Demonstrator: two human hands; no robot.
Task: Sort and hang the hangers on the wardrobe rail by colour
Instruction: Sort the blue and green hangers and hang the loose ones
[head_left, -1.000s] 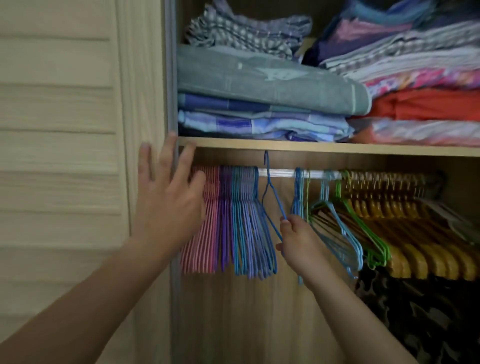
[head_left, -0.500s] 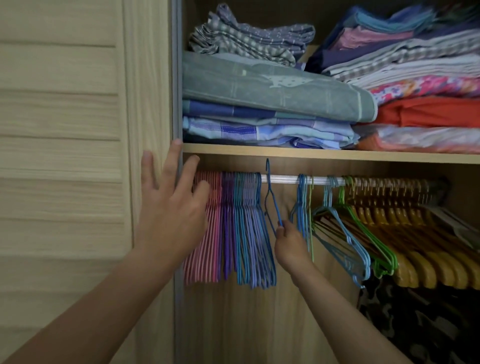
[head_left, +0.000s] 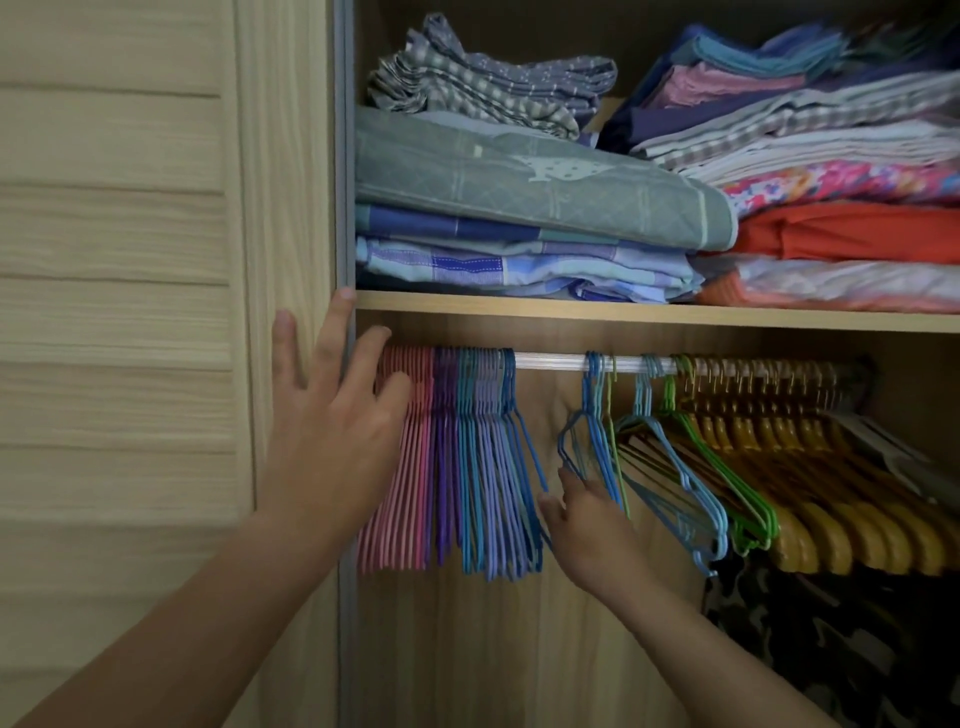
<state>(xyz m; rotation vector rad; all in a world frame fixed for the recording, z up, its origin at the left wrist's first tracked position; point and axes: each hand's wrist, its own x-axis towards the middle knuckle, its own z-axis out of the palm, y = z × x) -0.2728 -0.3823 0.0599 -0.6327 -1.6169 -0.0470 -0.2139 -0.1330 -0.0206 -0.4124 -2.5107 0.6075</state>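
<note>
Both hands spread: left (head_left: 332, 441) against pink hangers (head_left: 402, 467), right (head_left: 582, 514) touching blue hangers (head_left: 592, 415) hanging downward.

The wardrobe rail (head_left: 550, 362) looks like pale ribbed metal with a dull sheen. At its left end hang thin wire hangers with a smooth coloured coating: pink hangers (head_left: 402, 467), then purple hangers (head_left: 445, 457) and blue hangers (head_left: 493, 467). Further right along the rail a green hanger (head_left: 727, 467) has the same slick coating, and beyond it the wooden hangers (head_left: 831, 493) show a glossy honey varnish. Above the rail, the shelf (head_left: 623, 312) is matt wood-grain board carrying folded cloth (head_left: 519, 187), soft and quilted. Left of the rail, the louvred door (head_left: 114, 260) is pale, matt, grained wood.
</note>
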